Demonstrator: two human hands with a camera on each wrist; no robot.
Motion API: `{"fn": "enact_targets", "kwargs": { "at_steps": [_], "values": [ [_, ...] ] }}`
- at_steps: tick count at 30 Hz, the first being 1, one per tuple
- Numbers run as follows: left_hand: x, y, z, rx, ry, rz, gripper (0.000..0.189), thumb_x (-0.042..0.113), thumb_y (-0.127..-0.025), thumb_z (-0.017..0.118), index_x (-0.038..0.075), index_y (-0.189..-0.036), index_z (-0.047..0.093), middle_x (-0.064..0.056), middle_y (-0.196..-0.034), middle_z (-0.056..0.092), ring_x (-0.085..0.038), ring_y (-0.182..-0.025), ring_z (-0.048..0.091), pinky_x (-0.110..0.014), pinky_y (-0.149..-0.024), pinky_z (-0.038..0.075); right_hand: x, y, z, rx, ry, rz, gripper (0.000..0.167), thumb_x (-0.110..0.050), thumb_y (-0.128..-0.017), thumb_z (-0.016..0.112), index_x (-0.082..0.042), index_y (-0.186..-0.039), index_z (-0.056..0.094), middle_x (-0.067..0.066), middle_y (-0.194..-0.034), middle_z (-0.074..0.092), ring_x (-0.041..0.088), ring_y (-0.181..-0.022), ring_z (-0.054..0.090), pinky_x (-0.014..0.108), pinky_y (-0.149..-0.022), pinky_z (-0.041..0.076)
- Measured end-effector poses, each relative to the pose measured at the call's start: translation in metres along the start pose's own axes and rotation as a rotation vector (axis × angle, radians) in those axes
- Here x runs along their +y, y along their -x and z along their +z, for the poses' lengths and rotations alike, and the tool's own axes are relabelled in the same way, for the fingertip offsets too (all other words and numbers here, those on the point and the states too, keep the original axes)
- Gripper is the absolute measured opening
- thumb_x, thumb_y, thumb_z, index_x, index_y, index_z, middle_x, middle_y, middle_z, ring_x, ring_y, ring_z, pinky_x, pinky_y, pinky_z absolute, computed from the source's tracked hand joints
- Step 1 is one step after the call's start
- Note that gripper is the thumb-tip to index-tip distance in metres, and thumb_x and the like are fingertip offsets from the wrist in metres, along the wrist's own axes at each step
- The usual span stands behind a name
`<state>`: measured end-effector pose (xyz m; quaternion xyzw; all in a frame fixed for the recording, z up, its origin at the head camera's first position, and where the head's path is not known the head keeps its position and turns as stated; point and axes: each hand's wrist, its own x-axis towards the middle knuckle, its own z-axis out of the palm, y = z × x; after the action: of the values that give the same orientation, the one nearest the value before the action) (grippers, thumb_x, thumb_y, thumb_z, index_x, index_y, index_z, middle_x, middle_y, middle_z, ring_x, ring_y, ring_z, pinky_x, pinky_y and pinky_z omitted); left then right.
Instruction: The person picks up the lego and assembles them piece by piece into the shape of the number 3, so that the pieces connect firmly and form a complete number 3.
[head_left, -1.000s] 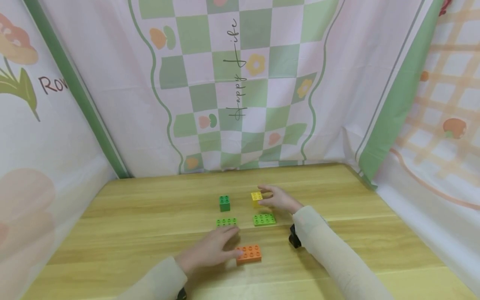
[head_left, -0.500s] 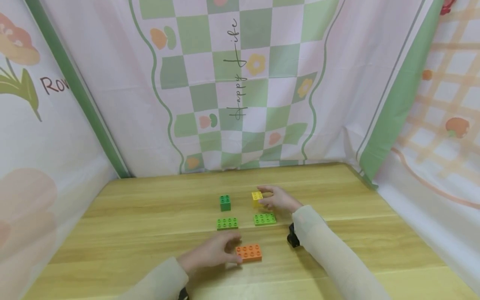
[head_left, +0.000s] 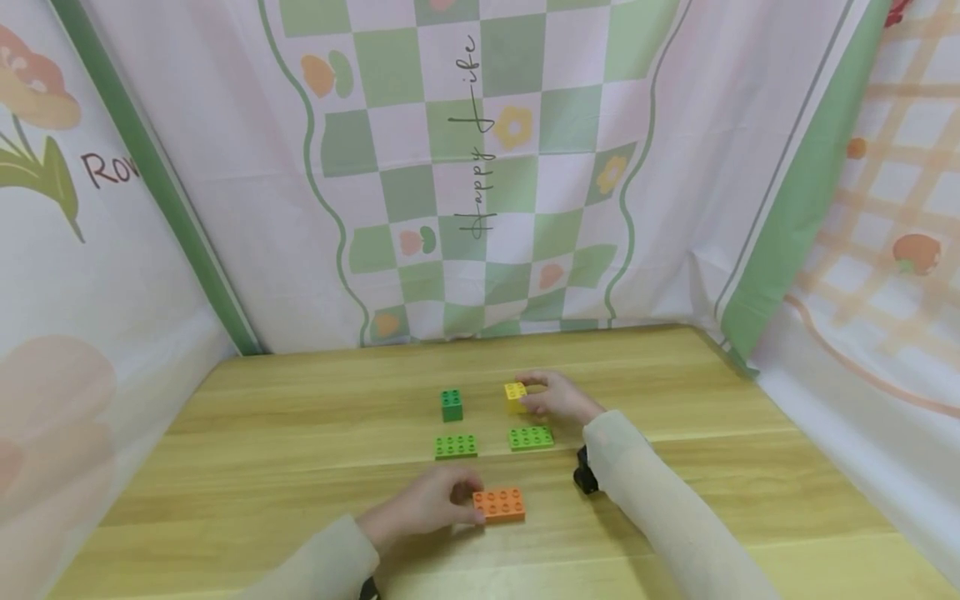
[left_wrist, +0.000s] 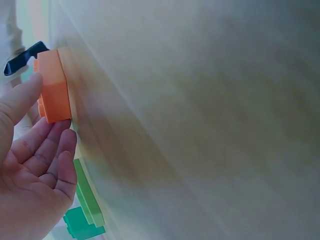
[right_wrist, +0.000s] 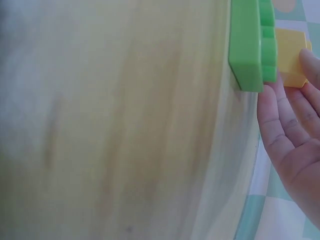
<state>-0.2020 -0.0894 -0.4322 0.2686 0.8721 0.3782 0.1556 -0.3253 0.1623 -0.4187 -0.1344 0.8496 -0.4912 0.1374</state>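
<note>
My left hand pinches the left end of an orange toy building brick, thumb at its near side and index finger at its far side. In the left wrist view the other fingers curl loosely below the orange brick. Farther back, my right hand holds a small yellow brick from its right side. The right wrist view shows the thumb against the yellow brick, partly behind a light green brick.
Two flat light green bricks, a left one and a right one, lie between the hands. A dark green brick stands left of the yellow one. Patterned curtains enclose the wooden table at the back and sides.
My left hand has drawn back from over the left light green brick, and its thumb and index finger have closed on the orange brick's left end. The right hand has stayed at the yellow brick.
</note>
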Motion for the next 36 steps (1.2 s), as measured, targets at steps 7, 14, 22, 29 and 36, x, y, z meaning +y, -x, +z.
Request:
{"fn": "enact_targets", "kwargs": {
  "at_steps": [7,14,22,29,36],
  "values": [
    [0.002,0.0,0.0,0.0,0.02,-0.024,0.027,0.026,-0.076,0.074,0.015,-0.099,0.066,0.011,-0.085,0.058,-0.006,-0.076,0.052,-0.024,-0.067,0.044,-0.001,0.0,0.0,0.011,-0.013,0.001,0.048,-0.008,-0.089,0.06,0.001,-0.133,0.044,0.022,-0.134,0.041,0.022,-0.091,0.058,0.036,-0.079,0.049],
    [0.002,-0.001,0.001,0.008,0.016,-0.029,0.026,0.027,-0.076,0.075,0.015,-0.097,0.066,0.01,-0.084,0.058,-0.007,-0.074,0.051,-0.024,-0.065,0.043,-0.004,0.001,0.0,0.02,0.005,-0.005,0.046,-0.007,-0.088,0.06,0.002,-0.131,0.045,0.022,-0.133,0.043,0.022,-0.089,0.059,0.035,-0.078,0.049],
    [0.002,-0.001,0.001,0.007,0.004,-0.024,0.025,0.027,-0.077,0.074,0.015,-0.097,0.066,0.01,-0.082,0.057,-0.006,-0.073,0.051,-0.024,-0.064,0.043,-0.005,0.001,-0.001,0.035,0.011,0.018,0.044,-0.008,-0.089,0.06,-0.002,-0.131,0.047,0.019,-0.133,0.043,0.02,-0.086,0.061,0.034,-0.078,0.05],
    [0.004,0.001,0.001,0.008,0.011,-0.048,0.025,0.027,-0.076,0.074,0.016,-0.097,0.066,0.011,-0.082,0.057,-0.007,-0.073,0.051,-0.024,-0.064,0.043,-0.009,0.004,-0.002,0.021,-0.002,-0.01,0.046,-0.01,-0.09,0.059,0.0,-0.133,0.045,0.021,-0.134,0.042,0.024,-0.087,0.062,0.036,-0.078,0.05],
    [0.004,0.001,0.001,0.004,0.019,-0.059,0.025,0.026,-0.076,0.074,0.016,-0.097,0.066,0.011,-0.082,0.057,-0.007,-0.073,0.052,-0.024,-0.065,0.044,-0.01,0.008,-0.003,0.014,-0.01,-0.061,0.045,-0.008,-0.09,0.059,0.003,-0.131,0.045,0.024,-0.132,0.042,0.027,-0.087,0.062,0.037,-0.077,0.051]
  ]
}}
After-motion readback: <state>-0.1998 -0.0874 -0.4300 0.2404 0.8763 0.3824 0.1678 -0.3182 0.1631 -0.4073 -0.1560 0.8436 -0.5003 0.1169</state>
